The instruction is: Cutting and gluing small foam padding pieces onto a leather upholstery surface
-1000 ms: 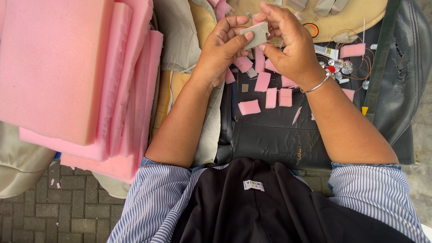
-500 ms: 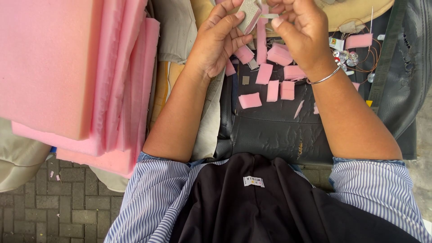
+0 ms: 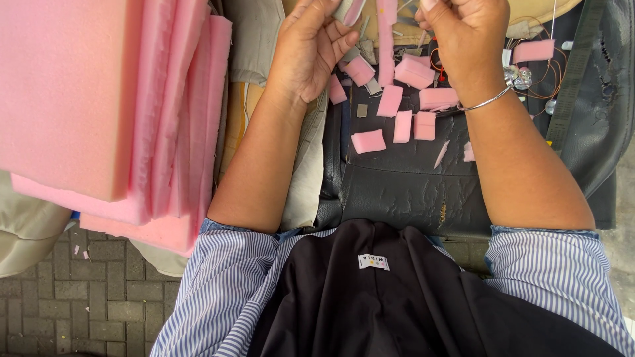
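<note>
A small grey-and-pink foam piece [image 3: 348,11] sits pinched in the left hand [image 3: 311,49] at the frame's top, long axis roughly upright; the right hand [image 3: 463,39], curled closed just beside, grips something I cannot make out.

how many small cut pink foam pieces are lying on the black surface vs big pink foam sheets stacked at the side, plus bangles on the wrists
Small cut pink foam pieces lying flat: about 10 (some partly hidden by the hands)
Big pink foam sheets stacked on the left: about 5; edges blur together
Metal bangle on the right wrist: 1
Total: about 16
</note>
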